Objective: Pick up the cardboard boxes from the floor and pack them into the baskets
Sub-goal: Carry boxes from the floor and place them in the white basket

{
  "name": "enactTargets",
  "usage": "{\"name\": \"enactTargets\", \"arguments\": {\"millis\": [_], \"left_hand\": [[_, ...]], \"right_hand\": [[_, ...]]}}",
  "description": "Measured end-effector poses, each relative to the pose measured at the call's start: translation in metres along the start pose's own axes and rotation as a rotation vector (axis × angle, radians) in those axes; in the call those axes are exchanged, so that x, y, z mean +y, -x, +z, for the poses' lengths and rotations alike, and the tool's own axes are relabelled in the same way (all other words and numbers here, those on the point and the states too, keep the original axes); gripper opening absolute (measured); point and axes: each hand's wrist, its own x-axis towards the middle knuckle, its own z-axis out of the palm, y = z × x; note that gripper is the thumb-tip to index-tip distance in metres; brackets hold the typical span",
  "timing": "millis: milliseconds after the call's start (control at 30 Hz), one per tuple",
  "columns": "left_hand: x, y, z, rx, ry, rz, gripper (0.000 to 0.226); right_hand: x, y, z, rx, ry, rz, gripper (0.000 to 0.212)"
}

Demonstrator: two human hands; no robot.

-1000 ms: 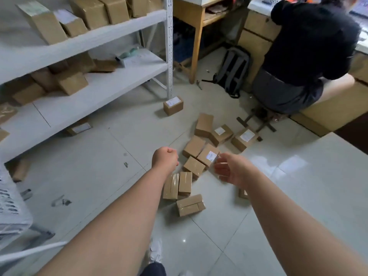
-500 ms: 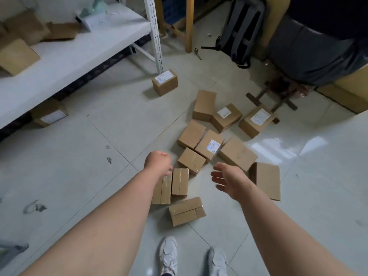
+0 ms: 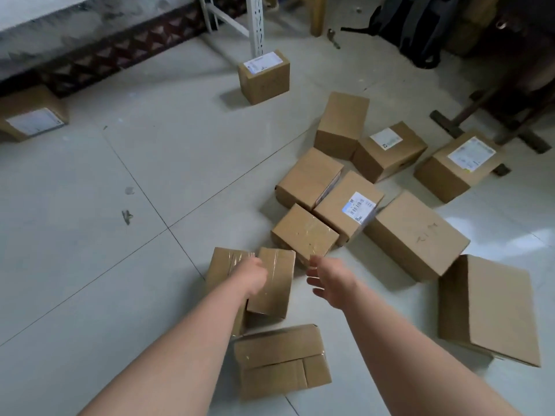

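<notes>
Floor [image 3: 90, 181]: pale glossy tiles w/ thin dark grout lines; scuff marks [image 3: 127, 216] well left of left hand [image 3: 253, 274]. Far ahead-left: white metal rack post [image 3: 256, 25], shelf board [image 3: 45, 7], dark patterned strip [image 3: 120, 52] below. Far ahead: wooden leg [image 3: 317, 16]. Ahead-right of right hand [image 3: 330, 280], well off: dark backpack [image 3: 420, 28], wooden stool base [image 3: 486, 115]. Bright glare [image 3: 468, 223] on tiles to the right.

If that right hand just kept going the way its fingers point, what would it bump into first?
Most likely the taped box just ahead of the right hand, which is open and aims at that box's near edge. Depth is hard to judge from one view.
</notes>
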Motion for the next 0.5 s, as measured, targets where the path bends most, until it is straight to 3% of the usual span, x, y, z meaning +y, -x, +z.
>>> {"name": "enactTargets", "arguments": {"millis": [67, 200, 300, 367, 500], "left_hand": [[-0.01, -0.026, 0.01, 0.011, 0.008, 0.025, 0.044], [-0.021, -0.056, 0.02, 0.073, 0.038, 0.084, 0.01], [-0.028, -0.072, 0.025, 0.041, 0.142, 0.116, 0.016], [-0.025, -0.073, 0.024, 0.044, 0.184, 0.133, 0.017], [-0.023, -0.07, 0.019, 0.149, 0.29, 0.22, 0.018]], "right_hand": [[0.012, -0.032, 0.009, -0.026, 0.015, -0.008, 0.021], [0.027, -0.072, 0.021, -0.098, 0.054, -0.019, 0.025], [0.033, -0.084, 0.027, -0.167, 0.07, -0.052, 0.014], [0.033, -0.087, 0.028, -0.179, 0.027, -0.071, 0.022], [0.031, -0.082, 0.022, -0.167, -0.076, -0.079, 0.016]]}}
